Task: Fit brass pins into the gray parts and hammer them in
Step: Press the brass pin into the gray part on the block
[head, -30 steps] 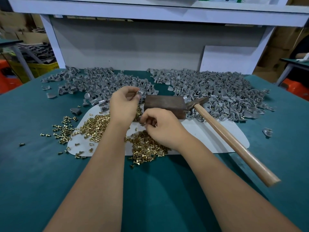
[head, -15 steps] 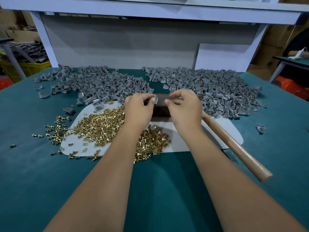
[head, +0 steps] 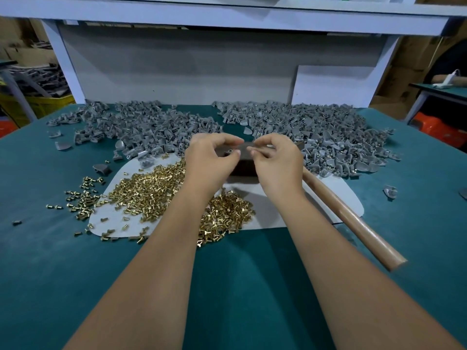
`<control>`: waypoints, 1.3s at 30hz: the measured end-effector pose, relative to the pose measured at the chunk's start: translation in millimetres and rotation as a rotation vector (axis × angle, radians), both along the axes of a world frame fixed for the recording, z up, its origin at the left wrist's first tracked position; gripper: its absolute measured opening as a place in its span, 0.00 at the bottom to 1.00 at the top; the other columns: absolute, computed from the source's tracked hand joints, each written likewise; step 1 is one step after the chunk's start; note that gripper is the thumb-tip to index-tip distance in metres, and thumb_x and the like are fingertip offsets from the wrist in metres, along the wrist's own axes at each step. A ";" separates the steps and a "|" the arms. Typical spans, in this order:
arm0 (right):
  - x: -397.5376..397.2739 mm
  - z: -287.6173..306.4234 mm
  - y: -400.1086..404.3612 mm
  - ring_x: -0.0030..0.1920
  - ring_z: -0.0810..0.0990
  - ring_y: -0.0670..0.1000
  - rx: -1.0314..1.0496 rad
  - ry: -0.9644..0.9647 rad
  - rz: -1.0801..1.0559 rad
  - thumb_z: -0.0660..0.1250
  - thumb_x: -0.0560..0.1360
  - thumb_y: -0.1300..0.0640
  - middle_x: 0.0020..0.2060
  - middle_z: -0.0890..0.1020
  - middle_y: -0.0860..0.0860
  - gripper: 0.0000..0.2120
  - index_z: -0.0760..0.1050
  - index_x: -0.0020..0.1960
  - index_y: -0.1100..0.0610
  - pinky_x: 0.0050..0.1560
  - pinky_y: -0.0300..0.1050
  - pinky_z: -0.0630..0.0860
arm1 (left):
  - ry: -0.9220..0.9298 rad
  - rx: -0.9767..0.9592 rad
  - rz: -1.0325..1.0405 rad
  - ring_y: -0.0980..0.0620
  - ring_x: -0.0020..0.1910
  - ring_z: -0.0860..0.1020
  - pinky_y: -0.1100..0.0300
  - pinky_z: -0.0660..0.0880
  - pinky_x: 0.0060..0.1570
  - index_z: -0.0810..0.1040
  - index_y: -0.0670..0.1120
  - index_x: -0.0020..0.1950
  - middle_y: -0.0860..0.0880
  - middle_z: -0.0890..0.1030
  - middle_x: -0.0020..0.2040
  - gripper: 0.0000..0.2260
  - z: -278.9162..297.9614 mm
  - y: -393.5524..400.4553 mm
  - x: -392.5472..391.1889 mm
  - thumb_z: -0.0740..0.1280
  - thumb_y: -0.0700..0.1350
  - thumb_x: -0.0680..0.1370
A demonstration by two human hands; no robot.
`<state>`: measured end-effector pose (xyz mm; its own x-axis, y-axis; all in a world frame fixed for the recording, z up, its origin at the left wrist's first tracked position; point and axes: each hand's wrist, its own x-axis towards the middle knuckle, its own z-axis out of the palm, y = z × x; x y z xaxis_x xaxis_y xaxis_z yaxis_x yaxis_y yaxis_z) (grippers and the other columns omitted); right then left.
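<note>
Pinching a small gray plastic part (head: pixel 230 150), the left hand (head: pixel 209 160) meets the right hand (head: pixel 275 160) over a dark metal block (head: pixel 243 168). The right fingers curl; their hold is unclear. Brass pins (head: pixel 151 195) lie near left on the green desk (head: pixel 50 261).

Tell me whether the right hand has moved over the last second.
Yes. The right hand rose from the brass pins to above the dark block, meeting the left hand.

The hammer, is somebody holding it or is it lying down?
Lying down. The hammer rests on the table, its wooden handle free; both the left hand and right hand are busy above the dark block.
</note>
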<state>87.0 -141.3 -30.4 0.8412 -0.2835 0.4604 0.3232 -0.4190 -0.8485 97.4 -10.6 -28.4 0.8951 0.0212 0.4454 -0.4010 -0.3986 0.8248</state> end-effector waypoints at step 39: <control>-6.0 6.2 4.6 0.36 0.76 0.36 0.001 0.056 0.028 0.69 0.74 0.54 0.33 0.80 0.41 0.07 0.79 0.37 0.48 0.35 0.31 0.70 | -0.085 0.044 0.032 0.50 0.67 0.65 0.43 0.64 0.69 0.81 0.62 0.48 0.58 0.81 0.52 0.08 -2.9 2.9 -3.4 0.73 0.48 0.76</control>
<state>81.0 -136.6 -24.3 0.8730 -0.2603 0.4123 0.2870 -0.4093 -0.8661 94.0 -7.7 -31.3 0.8534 0.0276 0.5205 -0.4551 -0.4474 0.7698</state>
